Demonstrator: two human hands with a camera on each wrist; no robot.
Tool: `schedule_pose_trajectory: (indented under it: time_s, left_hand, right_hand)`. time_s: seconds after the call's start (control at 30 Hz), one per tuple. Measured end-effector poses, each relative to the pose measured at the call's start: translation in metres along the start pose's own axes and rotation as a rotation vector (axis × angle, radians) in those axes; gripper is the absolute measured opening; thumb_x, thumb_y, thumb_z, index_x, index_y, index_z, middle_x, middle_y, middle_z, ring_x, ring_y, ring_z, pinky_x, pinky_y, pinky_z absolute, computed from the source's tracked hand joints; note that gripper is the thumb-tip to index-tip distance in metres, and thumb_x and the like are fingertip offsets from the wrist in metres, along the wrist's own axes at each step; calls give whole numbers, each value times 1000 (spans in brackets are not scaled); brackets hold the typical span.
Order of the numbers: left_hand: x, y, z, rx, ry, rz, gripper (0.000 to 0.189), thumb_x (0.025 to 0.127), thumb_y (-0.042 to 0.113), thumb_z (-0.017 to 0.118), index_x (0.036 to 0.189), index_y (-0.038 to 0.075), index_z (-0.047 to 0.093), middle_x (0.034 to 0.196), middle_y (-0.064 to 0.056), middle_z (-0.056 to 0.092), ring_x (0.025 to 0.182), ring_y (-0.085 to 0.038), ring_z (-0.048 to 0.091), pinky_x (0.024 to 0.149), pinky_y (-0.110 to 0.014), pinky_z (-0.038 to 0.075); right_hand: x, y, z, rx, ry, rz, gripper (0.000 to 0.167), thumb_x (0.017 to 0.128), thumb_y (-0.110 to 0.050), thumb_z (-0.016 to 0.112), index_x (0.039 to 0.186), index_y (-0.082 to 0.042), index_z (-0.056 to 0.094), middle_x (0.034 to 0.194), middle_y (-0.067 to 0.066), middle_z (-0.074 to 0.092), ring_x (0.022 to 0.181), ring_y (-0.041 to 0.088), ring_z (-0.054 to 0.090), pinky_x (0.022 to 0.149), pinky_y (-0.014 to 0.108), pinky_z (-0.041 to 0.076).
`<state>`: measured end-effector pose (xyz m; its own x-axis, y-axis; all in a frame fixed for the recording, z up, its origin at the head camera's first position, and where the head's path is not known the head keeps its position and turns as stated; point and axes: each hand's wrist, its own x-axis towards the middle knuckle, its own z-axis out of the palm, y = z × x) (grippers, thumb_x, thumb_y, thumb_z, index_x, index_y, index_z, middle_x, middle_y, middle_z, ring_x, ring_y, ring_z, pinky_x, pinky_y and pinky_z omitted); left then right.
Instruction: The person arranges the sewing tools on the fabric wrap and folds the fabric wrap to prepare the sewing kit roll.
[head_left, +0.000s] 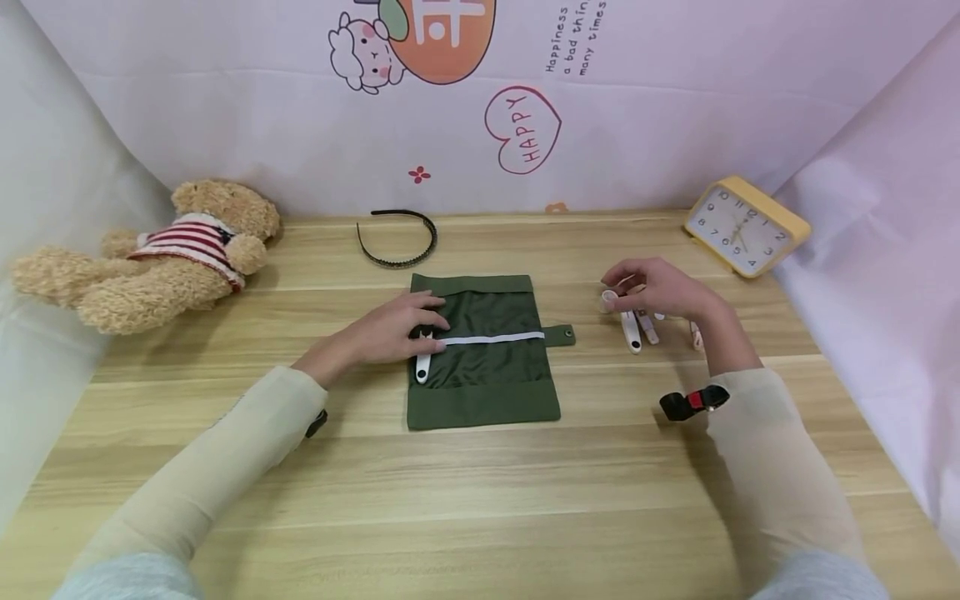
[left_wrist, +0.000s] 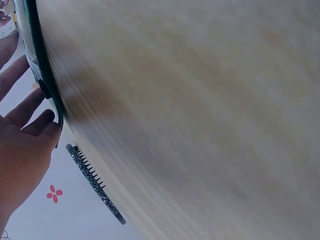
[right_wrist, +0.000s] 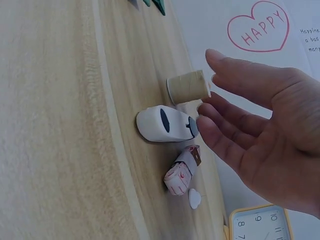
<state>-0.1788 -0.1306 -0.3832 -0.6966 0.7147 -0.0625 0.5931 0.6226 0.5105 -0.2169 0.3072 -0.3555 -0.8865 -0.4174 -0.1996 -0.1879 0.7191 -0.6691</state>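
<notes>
A dark green fabric pouch (head_left: 487,367) lies unfolded on the table, with a white elastic strip across it. My left hand (head_left: 397,329) rests at its left edge, fingers spread, beside a small white-handled tool (head_left: 423,367) with a dark upper part. On the right, my right hand (head_left: 656,287) reaches over a group of small items, its thumb and fingers apart. A spool of beige thread (right_wrist: 186,86) stands right at its fingertips. Near the spool are a white tool (right_wrist: 152,124) with a black oval and a rolled white strip with red marks (right_wrist: 178,176).
A black toothed headband (head_left: 431,242) lies behind the pouch. At the far left is a teddy bear (head_left: 180,258) in a striped shirt. A yellow clock (head_left: 742,229) stands at the back right. White printed cloth (head_left: 637,125) hangs behind the table.
</notes>
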Motion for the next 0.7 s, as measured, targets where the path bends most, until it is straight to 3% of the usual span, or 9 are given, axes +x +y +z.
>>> schedule_pose_trajectory:
  time_s: [0.37,0.7]
  left_hand:
    - [-1,0,1,-27,-30,33,32,100,27,67,126,7,72,153,-21,44,145,-38,35,116,-51,31]
    - [2,-2,1,-53,-35,34,23,99,22,70,115,7,74,151,-23,45,142,-39,40,113,-50,36]
  right_hand:
    - [5,3,6,-42,-37,-11,26,95,-14,73,118,-2,70,108,10,68,98,26,60,84,38,48]
    - [10,-3,8,-51,-4,0,26,96,-17,73,118,-4,70,107,11,67,97,26,57,85,40,45]
